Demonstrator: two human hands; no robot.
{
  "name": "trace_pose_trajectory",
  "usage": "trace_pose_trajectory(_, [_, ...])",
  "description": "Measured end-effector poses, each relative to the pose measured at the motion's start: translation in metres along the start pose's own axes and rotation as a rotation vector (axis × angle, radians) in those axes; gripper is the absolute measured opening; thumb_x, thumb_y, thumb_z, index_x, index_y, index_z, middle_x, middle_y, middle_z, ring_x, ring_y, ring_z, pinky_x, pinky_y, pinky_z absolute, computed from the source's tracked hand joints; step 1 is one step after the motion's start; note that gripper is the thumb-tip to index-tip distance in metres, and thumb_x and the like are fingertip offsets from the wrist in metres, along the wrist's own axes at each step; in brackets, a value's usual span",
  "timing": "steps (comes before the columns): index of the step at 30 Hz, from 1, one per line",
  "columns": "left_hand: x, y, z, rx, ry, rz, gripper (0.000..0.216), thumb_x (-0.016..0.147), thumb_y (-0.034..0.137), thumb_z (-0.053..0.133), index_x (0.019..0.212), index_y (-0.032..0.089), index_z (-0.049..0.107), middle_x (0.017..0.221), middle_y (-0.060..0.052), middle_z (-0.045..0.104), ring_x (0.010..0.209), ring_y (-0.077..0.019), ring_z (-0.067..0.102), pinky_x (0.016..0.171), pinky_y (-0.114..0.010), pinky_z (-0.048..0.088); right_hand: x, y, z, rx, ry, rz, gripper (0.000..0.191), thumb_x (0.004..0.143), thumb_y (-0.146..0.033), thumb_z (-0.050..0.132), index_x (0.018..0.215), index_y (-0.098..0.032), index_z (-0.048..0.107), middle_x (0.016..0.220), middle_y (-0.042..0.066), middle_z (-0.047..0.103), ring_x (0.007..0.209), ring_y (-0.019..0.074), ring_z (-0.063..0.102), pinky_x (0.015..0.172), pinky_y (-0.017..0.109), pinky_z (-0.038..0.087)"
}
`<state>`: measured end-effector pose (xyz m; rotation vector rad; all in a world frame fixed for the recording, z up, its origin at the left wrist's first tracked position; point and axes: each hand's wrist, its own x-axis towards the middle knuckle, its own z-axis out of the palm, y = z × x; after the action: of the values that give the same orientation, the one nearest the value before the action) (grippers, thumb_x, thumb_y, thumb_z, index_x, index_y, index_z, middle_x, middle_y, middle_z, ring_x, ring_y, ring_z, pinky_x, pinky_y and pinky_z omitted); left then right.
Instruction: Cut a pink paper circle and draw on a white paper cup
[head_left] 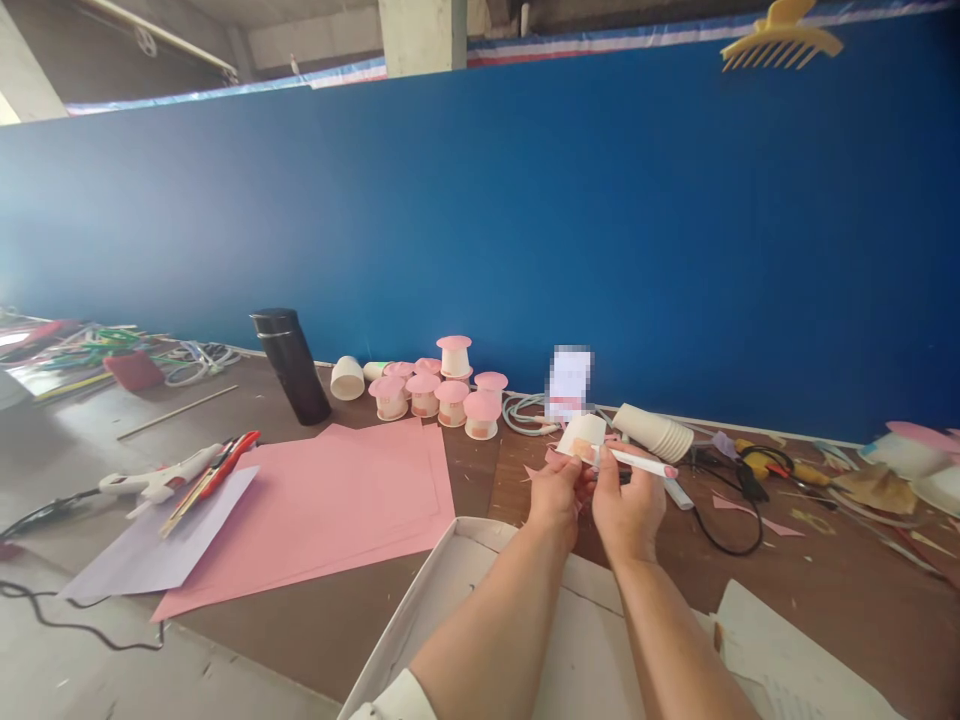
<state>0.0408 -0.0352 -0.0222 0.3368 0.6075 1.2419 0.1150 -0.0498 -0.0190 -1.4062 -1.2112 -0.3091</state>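
Observation:
In the head view, my left hand [556,502] grips an upside-down white paper cup [584,432] by its lower side. A small tan patch shows on the cup's wall. My right hand [631,505] is closed round a white marker pen [637,461] with a pink end, its tip against or very near the patch. Exactly where the tip meets the cup I cannot make out. Left of my hands stand several finished cups with pink round tops [481,412], some with small tan patches on their sides.
A stack of white paper cups [651,432] lies right of my hands, near cables and scraps. Pink paper sheets [360,490], a glue gun [161,474], a red cutter [225,468] and a black bottle [291,367] are at left. Beneath my forearms is a shallow white box [427,590].

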Motion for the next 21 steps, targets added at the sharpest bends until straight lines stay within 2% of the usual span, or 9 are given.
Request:
trace_pose_trajectory(4, [0.0009,-0.0024,0.0003,0.063,-0.007,0.006,0.009,0.076,0.018,0.071,0.072,0.011,0.066,0.067,-0.003,0.062,0.062,-0.0104,0.059,0.069,-0.023,0.050,0.0011,0.0011,-0.0006,-0.021,-0.021,0.002,0.029,0.091,-0.040,0.051,0.090,-0.016,0.068,0.097,0.014,0.071,0.096,0.0273,0.062,0.087,0.041,0.046])
trace_pose_trajectory(10, [-0.0001,0.0002,0.0016,0.072,0.054,-0.010,0.010,0.079,0.018,0.068,0.072,0.012,0.064,0.065,-0.002,0.060,0.060,-0.0095,0.057,0.066,-0.021,0.049,0.0010,0.0021,0.0004,-0.056,-0.019,0.024,0.029,0.091,-0.040,0.050,0.089,-0.017,0.066,0.094,0.014,0.070,0.092,0.0277,0.061,0.084,0.041,0.045])
trace_pose_trajectory(14, [-0.0016,0.0028,0.0029,0.064,0.074,-0.018,0.013,0.076,0.019,0.072,0.070,0.013,0.062,0.066,-0.002,0.059,0.061,-0.0095,0.057,0.064,-0.021,0.049,0.0033,-0.0004,-0.0007,-0.020,0.014,0.035,0.027,0.091,-0.039,0.048,0.089,-0.017,0.064,0.094,0.014,0.069,0.094,0.0276,0.061,0.085,0.041,0.044])
trace_pose_trajectory(21, [-0.0021,0.0033,0.0033,0.097,0.067,-0.002,0.011,0.077,0.020,0.070,0.072,0.014,0.063,0.067,-0.002,0.061,0.060,-0.0094,0.058,0.067,-0.022,0.050,0.0024,0.0005,0.0003,-0.021,-0.030,0.015,0.023,0.090,-0.036,0.049,0.091,-0.017,0.063,0.099,0.015,0.069,0.097,0.0284,0.060,0.088,0.043,0.044])
